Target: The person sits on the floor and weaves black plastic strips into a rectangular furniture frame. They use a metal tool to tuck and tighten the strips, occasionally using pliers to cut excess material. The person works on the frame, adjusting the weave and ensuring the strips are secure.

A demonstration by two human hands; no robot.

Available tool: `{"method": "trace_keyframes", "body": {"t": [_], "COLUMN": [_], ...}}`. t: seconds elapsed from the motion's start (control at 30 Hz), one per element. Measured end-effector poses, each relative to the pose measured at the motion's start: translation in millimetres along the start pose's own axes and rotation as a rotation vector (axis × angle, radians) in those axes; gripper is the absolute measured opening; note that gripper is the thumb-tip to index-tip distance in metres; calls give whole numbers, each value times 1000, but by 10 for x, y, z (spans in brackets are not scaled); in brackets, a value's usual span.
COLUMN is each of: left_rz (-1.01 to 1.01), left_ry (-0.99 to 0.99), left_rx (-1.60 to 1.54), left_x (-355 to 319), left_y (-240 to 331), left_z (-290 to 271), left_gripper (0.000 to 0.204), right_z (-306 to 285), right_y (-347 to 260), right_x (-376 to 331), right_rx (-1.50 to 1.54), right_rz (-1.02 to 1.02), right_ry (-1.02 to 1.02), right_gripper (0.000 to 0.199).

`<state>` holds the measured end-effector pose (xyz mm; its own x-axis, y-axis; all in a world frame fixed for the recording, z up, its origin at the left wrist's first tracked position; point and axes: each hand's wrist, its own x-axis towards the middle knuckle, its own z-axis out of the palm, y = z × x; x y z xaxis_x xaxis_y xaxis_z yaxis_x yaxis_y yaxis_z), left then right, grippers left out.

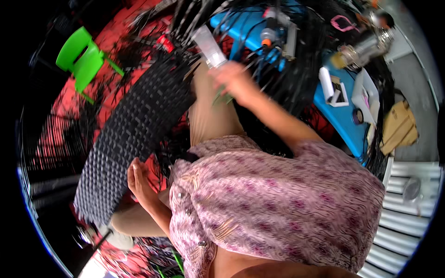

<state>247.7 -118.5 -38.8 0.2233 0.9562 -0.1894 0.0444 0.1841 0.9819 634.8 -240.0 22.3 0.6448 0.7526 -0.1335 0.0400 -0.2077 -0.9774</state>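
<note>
Woven black plastic makes up the mat (134, 134), a long panel running diagonally beside the person's lap. Near its lower end the left hand (138, 178) rests open against the mat's right edge, fingers straight, holding nothing. Past the mat's upper end the right hand (236, 81) is closed around a clear bottle (208, 46), whose neck sticks up out of the fist, just right of the mat's top corner. Left of the mat, farther off, stands a green chair (83, 58).
</note>
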Motion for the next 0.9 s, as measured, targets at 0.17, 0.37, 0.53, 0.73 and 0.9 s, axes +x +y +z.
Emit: {"method": "trace_keyframes", "body": {"t": [0.17,0.37,0.53,0.73,0.9], "left_rz": [-56,242,79,-306,-619], "left_ry": [491,1125,1590,1542,1483], "left_rx": [-35,-82,-142,40,36], "left_x": [-447,-1420,-2835,-3426,-3713], "left_y": [32,-443,-1541,-2989,-3760], "left_z": [-743,-2603,-3559,-3155,-2546], "left_gripper": [29,23,19,14,20], "right_z": [-2001,-3820,-3243,-2598,-2156], "right_y": [348,821,433,107,-206], "right_x": [-268,161,657,837,1160], "right_rx": [-332,-265,-602,-857,-1000], "right_rz": [19,149,157,154,105], "right_ry": [421,672,647,621,577], "right_gripper": [40,56,55,53,52]}}
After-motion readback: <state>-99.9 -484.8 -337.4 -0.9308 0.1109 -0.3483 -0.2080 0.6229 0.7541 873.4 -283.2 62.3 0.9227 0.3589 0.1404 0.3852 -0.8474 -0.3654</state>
